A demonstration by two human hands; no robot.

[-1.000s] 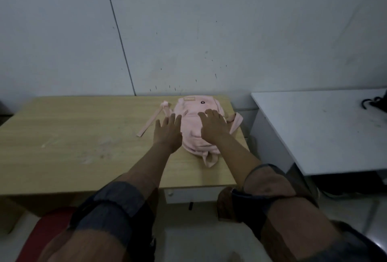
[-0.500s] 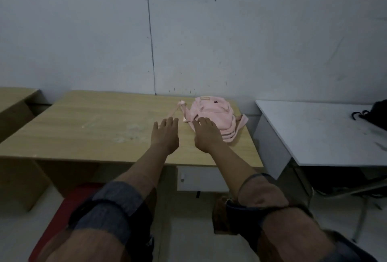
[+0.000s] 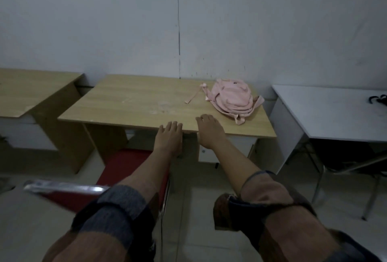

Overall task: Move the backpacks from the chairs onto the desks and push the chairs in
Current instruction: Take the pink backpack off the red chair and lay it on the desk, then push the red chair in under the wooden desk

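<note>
Head view. Landmark: the wooden worktop (image 3: 134, 102) against the wall.

Pink backpack (image 3: 232, 99) lies flat on the worktop's far right corner, one strap trailing left across the wood. It is off the chair, so for this station the first half of the task looks done.

Left hand (image 3: 169, 138) hovers at the worktop's near edge, fingers straight and together, holding nothing. Right hand (image 3: 209, 130) is just right of it over the same edge, fingers extended and loosely spread, grip empty. Neither touches the backpack; both are well short of it.

Red chair (image 3: 127, 167) stands in front of the worktop, seat only partly under it and its shiny back rail nearest the camera. It is not yet pushed in; judged to be the step left here.

Right of the worktop: a white desk (image 3: 326, 110) with a dark object at its far right edge, too cropped to identify. Left of the worktop: another wooden desk (image 3: 31, 92). Whether further chairs carry backpacks cannot be told.
</note>
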